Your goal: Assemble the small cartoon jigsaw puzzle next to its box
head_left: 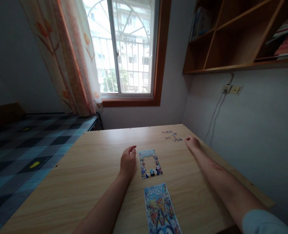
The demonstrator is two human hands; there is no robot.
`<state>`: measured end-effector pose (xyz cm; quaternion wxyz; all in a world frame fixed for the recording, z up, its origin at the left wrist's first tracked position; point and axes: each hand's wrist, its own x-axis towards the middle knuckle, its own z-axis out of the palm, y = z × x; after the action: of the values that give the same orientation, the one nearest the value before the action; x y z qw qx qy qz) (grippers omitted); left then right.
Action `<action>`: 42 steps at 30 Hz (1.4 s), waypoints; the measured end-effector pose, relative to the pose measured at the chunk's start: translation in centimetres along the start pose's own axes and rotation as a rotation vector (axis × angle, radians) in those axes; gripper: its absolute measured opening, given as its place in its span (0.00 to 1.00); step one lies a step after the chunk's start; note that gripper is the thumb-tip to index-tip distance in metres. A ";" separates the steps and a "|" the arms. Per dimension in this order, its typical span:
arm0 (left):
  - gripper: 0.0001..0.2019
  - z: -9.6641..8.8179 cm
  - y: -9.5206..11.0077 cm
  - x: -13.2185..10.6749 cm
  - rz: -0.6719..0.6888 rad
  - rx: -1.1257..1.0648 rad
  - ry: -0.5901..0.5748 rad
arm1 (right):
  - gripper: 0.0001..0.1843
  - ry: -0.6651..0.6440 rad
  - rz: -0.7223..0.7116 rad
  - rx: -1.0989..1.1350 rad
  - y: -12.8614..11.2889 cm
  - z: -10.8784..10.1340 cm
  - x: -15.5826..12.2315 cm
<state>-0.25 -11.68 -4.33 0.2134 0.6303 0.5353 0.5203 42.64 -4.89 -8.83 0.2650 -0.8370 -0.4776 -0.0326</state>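
A partly assembled jigsaw puzzle (142, 165) lies on the wooden table, its border joined around a bare middle, with a filled patch along the bottom. Just left of it rests my left hand (128, 162), fingers loosely bent and holding nothing. My right hand (193, 143) reaches to the far right of the table, thumb and finger pinched on a small puzzle piece (184, 139), mostly covered by the fingertips. Beside that hand, several loose puzzle pieces (175, 139) lie scattered. Nearer to me is a printed picture sheet (159, 208) headed "Bluey", cut off by the lower frame edge.
The table (85, 185) reaches toward the wall below the window (131, 48). A bed with a checked cover (43, 136) stands at left. Wooden shelves (236, 42) hang at upper right, above a wall socket (231, 89) with a cable.
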 end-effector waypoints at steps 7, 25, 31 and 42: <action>0.18 0.2 -0.4 0.2 0.023 0.012 0.002 | 0.10 -0.033 -0.005 0.027 0.2 -1.0 -2.2; 0.18 0.2 -0.4 0.5 0.000 0.034 -0.031 | 0.22 -0.166 -0.180 0.435 1.3 -2.5 -8.3; 0.18 0.2 -0.4 0.5 0.008 0.026 -0.022 | 0.14 -0.139 -0.372 0.213 0.0 -4.1 -9.3; 0.19 0.2 -0.2 0.3 0.000 0.018 -0.030 | 0.22 -0.294 -0.374 0.281 -1.0 -4.3 -8.9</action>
<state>-0.23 -11.29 -4.38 0.2157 0.6401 0.5367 0.5057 37.86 -13.47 -7.44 0.2958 -0.6849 -0.6571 0.1077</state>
